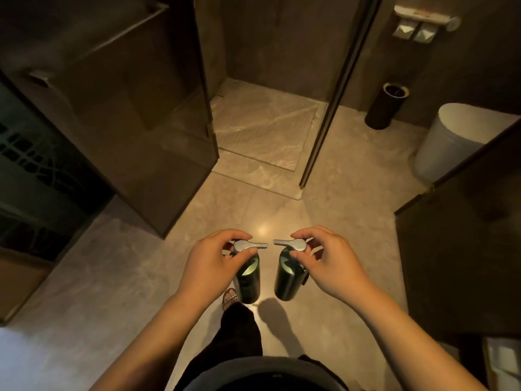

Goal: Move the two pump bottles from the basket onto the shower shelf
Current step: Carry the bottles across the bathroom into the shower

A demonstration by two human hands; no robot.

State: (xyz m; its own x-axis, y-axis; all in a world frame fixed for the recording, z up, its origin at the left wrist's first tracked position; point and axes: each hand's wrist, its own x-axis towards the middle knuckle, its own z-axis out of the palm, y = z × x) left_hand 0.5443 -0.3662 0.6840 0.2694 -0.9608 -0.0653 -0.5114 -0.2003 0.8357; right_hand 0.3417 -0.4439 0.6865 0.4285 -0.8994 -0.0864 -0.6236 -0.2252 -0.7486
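Low in the middle of the frame, the person carries both pump bottles at once, one in each hand, hanging above the pale floor (118, 277). The left hand (214, 263) has its grip clamped around the neck of the left pump bottle (248, 280), fingertips pinched just under the silver pump head; the right hand (327, 263) is clamped the same way on the right pump bottle (287, 277). Holding them by the neck lets the dark bodies hang nearly upright, and the two spouts point inward toward each other, almost meeting, so neither catches on anything to the side. The basket is not in view, so both bottles are judged to be already out of it and in transit. Ahead, at the upper centre, the shower stall (265, 122) stands open between a glass door (158, 136) on the left and a dark frame on the right; the shower shelf itself cannot be made out. A toilet (451, 142) and a dark cylindrical bin (386, 105) sit at the upper right. The next step is probably walking into the stall.
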